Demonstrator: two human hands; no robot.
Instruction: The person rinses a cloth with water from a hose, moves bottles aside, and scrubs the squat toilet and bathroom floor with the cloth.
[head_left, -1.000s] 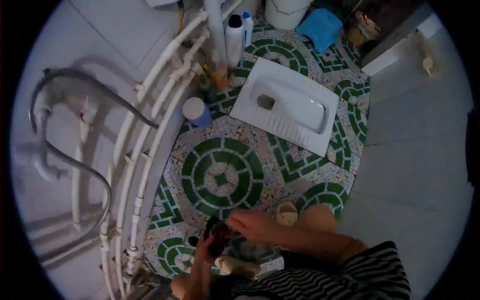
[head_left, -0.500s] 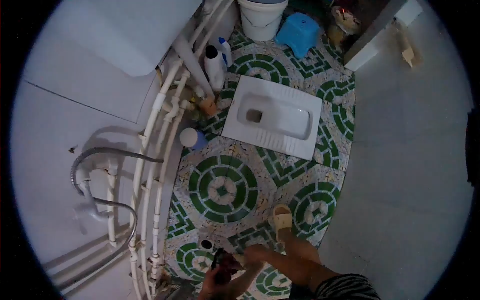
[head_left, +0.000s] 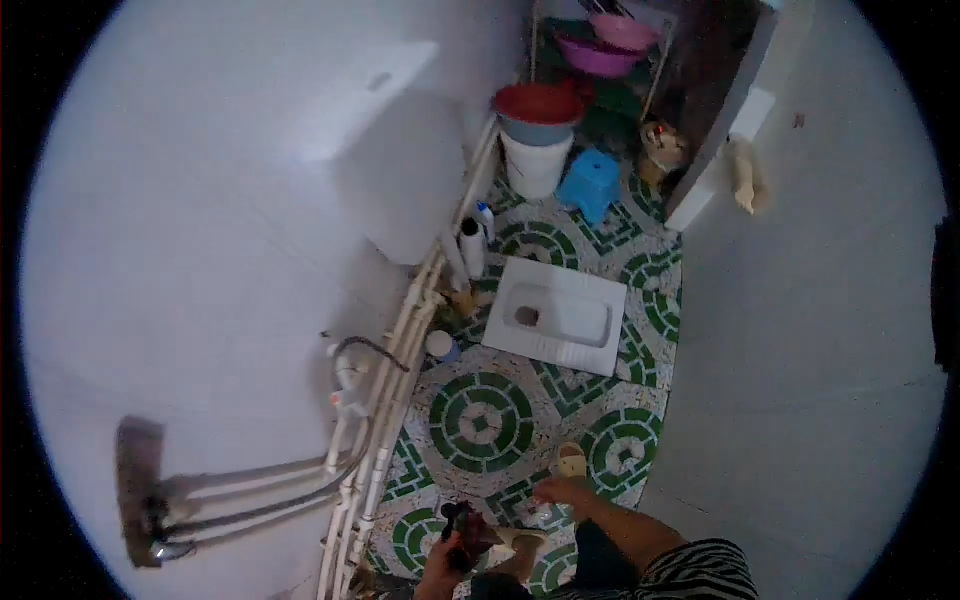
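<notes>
My left hand [head_left: 440, 572], low in the view, is closed around a dark red and black item [head_left: 472, 538]; its kind is too blurred and dark to make out. To the right of that item, apart from it, is my right hand [head_left: 562, 492], at the end of a bare forearm below a black-and-white striped sleeve [head_left: 700, 572]. Its fingers look drawn together. A small whitish glint shows just below them, too unclear to name. Under the hands lie the patterned floor tiles and my feet in pale yellow slippers [head_left: 571, 460].
A white squat toilet [head_left: 590, 352] is set in the floor ahead. White pipes [head_left: 385, 440] and a flexible hose run along the left wall, with bottles [head_left: 472, 248] beside them. Farther back are a white bucket [head_left: 537, 168] under a red basin [head_left: 538, 102], and a blue stool [head_left: 592, 185].
My right hand has moved right, away from the dark red item, which stays in my left hand. The view has tilted upward, showing the basins and rack at the back.
</notes>
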